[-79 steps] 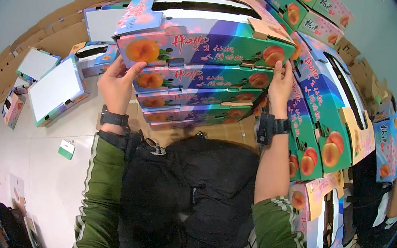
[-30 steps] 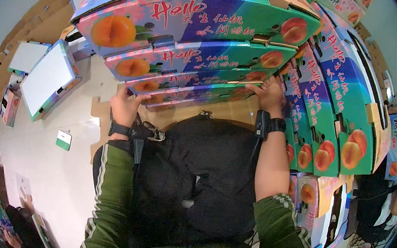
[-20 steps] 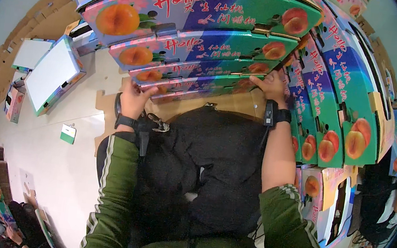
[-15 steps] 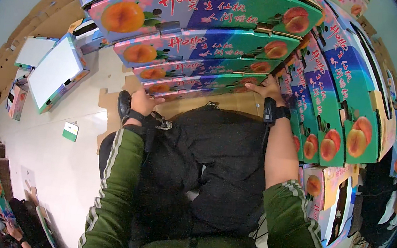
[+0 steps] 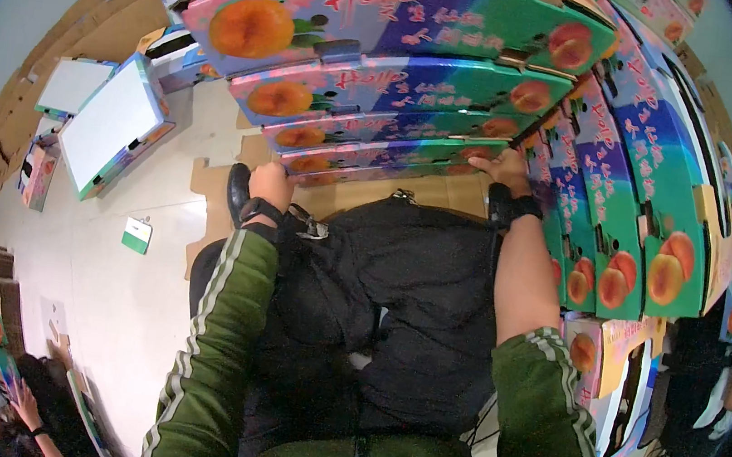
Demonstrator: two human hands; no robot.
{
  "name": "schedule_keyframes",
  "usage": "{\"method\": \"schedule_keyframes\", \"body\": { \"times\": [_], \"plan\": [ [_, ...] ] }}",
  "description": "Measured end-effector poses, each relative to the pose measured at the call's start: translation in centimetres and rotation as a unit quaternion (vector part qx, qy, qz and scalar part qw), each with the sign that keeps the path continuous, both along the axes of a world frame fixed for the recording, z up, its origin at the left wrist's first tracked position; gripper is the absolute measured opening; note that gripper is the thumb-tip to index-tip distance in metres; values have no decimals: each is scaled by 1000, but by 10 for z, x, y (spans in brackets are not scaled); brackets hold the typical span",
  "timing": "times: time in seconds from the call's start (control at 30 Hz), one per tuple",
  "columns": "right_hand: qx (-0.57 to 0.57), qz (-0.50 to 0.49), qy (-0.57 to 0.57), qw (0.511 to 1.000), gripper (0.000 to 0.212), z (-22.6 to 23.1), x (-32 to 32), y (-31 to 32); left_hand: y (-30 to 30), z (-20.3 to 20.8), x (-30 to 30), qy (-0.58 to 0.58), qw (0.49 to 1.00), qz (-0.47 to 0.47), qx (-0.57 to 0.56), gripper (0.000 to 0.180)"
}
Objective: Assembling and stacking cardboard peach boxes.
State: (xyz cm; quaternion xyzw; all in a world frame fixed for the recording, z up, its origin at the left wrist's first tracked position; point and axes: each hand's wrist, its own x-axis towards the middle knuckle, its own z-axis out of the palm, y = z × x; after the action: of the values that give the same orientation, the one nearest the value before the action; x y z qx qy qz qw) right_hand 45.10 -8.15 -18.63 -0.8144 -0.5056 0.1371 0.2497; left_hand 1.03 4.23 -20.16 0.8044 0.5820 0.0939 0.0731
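Note:
In front of me rises a stack of printed cardboard fruit boxes (image 5: 421, 80), coloured pink, purple and green with peach pictures. My left hand (image 5: 272, 184) is closed at the left end of the lowest box (image 5: 345, 174), its fingertips mostly hidden. At the right end of the stack's lower part, my right hand (image 5: 507, 169) grips with the thumb along the front face; its other fingers are out of sight behind the box. Both wrists wear black straps. Between my arms are dark-clothed legs, with brown cardboard under the stack's front edge.
A second stack of similar boxes (image 5: 634, 207) stands close on the right. White-topped boxes (image 5: 118, 125) lie on the floor at left, near a small green-and-white card (image 5: 137, 235). Another person's hand (image 5: 24, 406) shows at lower left; someone in dark clothing is at far right.
The whole view has shifted slightly right and down. My left thumb, stretched along the box before, is now tucked in. Both hands stay at the ends of the lower stack.

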Motion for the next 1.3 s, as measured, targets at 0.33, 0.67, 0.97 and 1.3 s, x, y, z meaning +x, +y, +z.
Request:
{"method": "schedule_keyframes", "body": {
  "times": [0.33, 0.67, 0.97, 1.3],
  "plan": [
    [-65, 4, 103, 992, 41, -26, 48, -7, 12, -10, 17, -11, 999, -16, -47, 29],
    [71, 155, 88, 981, 65, -55, 33, 11, 138, 43, -174, 75, 988, -60, -121, 27],
    [-139, 99, 277, 946, 69, -131, 111, -35, 195, 28, -241, 329, 910, 251, -32, 85],
    [-197, 71, 257, 943, 70, -128, 122, -40, 180, -32, -286, 110, 959, 199, 171, 28]
  ]
}}
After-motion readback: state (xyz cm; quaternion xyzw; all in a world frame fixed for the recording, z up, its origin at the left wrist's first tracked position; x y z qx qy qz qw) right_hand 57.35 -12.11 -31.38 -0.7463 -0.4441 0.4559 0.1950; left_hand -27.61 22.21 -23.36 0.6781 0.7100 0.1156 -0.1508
